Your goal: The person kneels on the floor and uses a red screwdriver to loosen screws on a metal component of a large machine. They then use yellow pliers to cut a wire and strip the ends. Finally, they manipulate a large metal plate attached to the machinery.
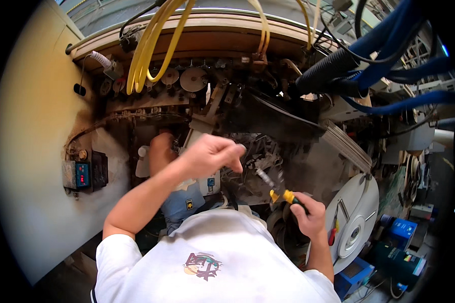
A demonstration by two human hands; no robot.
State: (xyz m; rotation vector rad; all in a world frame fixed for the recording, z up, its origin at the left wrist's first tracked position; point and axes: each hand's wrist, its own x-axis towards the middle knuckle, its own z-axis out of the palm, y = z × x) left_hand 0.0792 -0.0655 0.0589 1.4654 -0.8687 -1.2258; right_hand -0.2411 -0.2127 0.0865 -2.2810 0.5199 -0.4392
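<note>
My left hand (pixel 215 155) is raised over the middle of an open, dusty machine, its fingers curled and pressed together. Whatever may lie between the fingertips is hidden. To the right, my right hand (pixel 311 214) grips a pliers-like hand tool (pixel 289 196) by its yellow and dark handle. Its metal end points up and left, toward the left hand but apart from it; blur hides the exact shape of the jaws. Beyond both hands, pale strips and scraps (pixel 268 156) lie in a heap inside the machine.
A large white disc (pixel 356 227) at right carries a red-and-yellow screwdriver (pixel 333 227) and a hex key (pixel 343 209). Yellow hoses (pixel 154 45) hang at the top, thick blue hoses (pixel 389 40) at upper right. A control box (pixel 82 174) with a lit red display stands at left.
</note>
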